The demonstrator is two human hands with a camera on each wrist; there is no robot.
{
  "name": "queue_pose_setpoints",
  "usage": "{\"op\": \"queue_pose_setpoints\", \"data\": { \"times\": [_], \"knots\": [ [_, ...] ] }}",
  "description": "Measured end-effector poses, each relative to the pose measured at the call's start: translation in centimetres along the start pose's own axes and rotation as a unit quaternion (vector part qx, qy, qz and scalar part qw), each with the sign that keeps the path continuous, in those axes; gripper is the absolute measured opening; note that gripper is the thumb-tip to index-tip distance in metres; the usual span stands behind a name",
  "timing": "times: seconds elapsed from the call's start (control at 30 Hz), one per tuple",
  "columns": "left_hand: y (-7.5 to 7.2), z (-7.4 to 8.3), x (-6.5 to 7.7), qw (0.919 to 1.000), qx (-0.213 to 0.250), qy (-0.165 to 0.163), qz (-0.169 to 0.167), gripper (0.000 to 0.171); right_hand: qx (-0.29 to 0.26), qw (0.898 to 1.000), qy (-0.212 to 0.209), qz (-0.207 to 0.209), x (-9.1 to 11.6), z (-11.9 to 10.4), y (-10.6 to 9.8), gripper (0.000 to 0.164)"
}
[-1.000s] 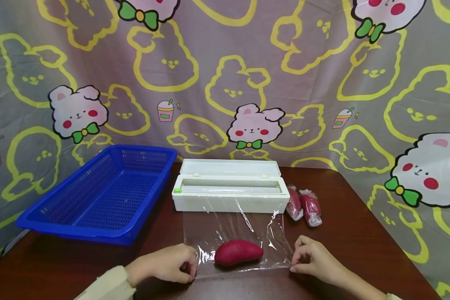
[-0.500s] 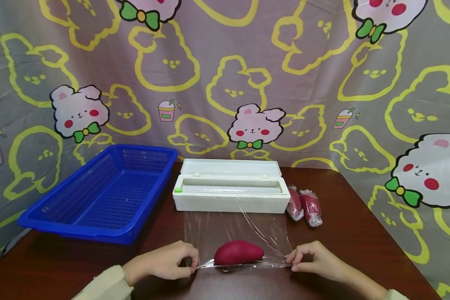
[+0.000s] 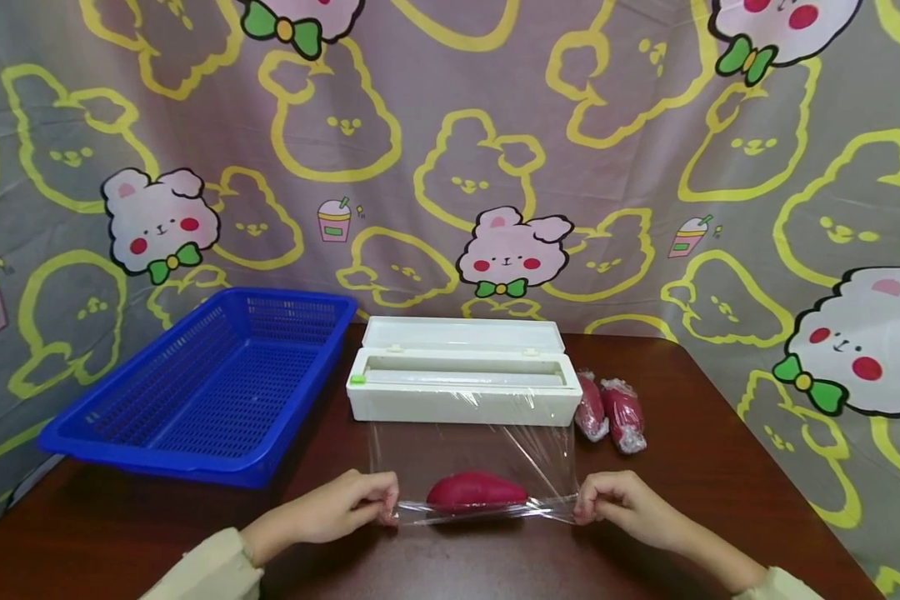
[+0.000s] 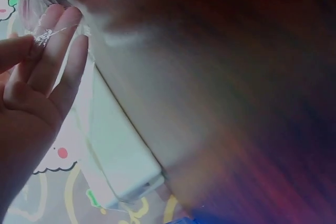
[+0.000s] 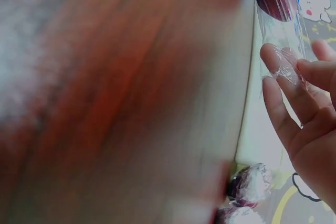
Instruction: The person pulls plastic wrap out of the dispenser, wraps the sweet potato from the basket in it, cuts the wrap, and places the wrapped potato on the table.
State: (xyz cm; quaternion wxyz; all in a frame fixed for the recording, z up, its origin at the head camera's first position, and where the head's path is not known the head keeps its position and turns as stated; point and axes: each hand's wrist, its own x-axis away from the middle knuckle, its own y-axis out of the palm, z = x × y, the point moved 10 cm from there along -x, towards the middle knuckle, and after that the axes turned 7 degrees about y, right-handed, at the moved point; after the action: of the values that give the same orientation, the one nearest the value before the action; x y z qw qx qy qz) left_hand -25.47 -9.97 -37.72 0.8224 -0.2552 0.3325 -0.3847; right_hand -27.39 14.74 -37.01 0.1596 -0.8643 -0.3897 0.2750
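A purple-red sweet potato (image 3: 476, 488) lies on clear plastic wrap (image 3: 472, 450), which stretches toward me from a white dispenser box (image 3: 465, 406). The wrap's near edge is folded up against the front of the sweet potato. At its left corner my left hand (image 3: 348, 506) pinches the film between thumb and fingers. My right hand (image 3: 630, 507) pinches the other corner. Bunched film shows between the thumb and fingers of the left hand (image 4: 44, 66) in the left wrist view, and likewise at the right hand (image 5: 307, 98) in the right wrist view.
Two wrapped sweet potatoes (image 3: 622, 415) lie right of the box. A blue plastic basket (image 3: 255, 473) stands at the left. The box's lid (image 3: 461, 333) is raised at the back, before a patterned curtain (image 3: 420, 192). Everything stands on a dark wooden table (image 3: 705, 467).
Both hands have lifted the near edge of the wrap and drawn it away from me, up against the sweet potato. The film lay flat earlier. The sweet potato has shifted slightly away.
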Motion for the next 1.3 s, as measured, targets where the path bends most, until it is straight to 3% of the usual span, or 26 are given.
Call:
{"op": "queue_pose_setpoints", "data": {
  "times": [0.2,0.37,0.43,0.57,0.7,0.77,0.83,0.93,0.97,1.03,1.13,1.3],
  "knots": [
    [-0.3,-0.7,0.0,0.9974,0.062,-0.031,0.021,0.028,0.052,0.998,-0.028,-0.006,-0.3,-0.3,0.1,0.05],
    [-0.5,-1.1,-0.1,0.9943,0.081,-0.052,0.046,0.031,0.092,0.996,-0.003,-0.02,-0.4,0.1,0.4,0.05],
    [-0.6,-1.0,-0.3,0.9966,0.05,-0.045,0.049,0.028,0.123,0.992,0.0,-0.025,-0.4,0.0,0.7,0.045],
    [-0.9,-0.5,-1.0,0.9953,-0.085,-0.025,0.039,0.031,0.192,0.981,-0.011,-0.013,-0.9,-0.8,0.8,0.042],
    [-1.3,-0.2,-2.0,0.9773,-0.205,-0.044,0.028,0.048,0.24,0.97,-0.006,0.02,-2.0,-1.4,0.2,0.046],
    [-1.5,0.0,-2.5,0.963,-0.263,-0.05,0.028,0.05,0.28,0.959,0.001,0.036,-2.6,-1.4,0.0,0.045],
    [-1.6,0.4,-3.1,0.9416,-0.332,-0.041,0.033,0.047,0.333,0.942,0.0,0.05,-3.1,-1.3,0.0,0.044],
    [-1.8,0.7,-3.8,0.9088,-0.413,-0.026,0.05,0.034,0.419,0.904,-0.019,0.079,-3.7,-1.3,-0.1,0.038],
    [-1.9,0.7,-3.9,0.9036,-0.424,-0.026,0.057,0.03,0.438,0.894,-0.029,0.091,-3.8,-1.4,-0.2,0.036],
    [-2.3,0.4,-4.0,0.9048,-0.419,-0.035,0.07,0.02,0.457,0.881,-0.047,0.113,-4.0,-1.6,-0.4,0.031],
    [-3.0,-0.2,-4.0,0.9175,-0.384,-0.051,0.09,0.008,0.438,0.887,-0.051,0.134,-4.2,-1.5,-0.9,0.026],
    [-4.0,-0.7,-3.9,0.9268,-0.354,-0.045,0.117,0.007,0.349,0.927,-0.012,0.134,-4.8,-0.7,-1.7,0.013]
  ]
}}
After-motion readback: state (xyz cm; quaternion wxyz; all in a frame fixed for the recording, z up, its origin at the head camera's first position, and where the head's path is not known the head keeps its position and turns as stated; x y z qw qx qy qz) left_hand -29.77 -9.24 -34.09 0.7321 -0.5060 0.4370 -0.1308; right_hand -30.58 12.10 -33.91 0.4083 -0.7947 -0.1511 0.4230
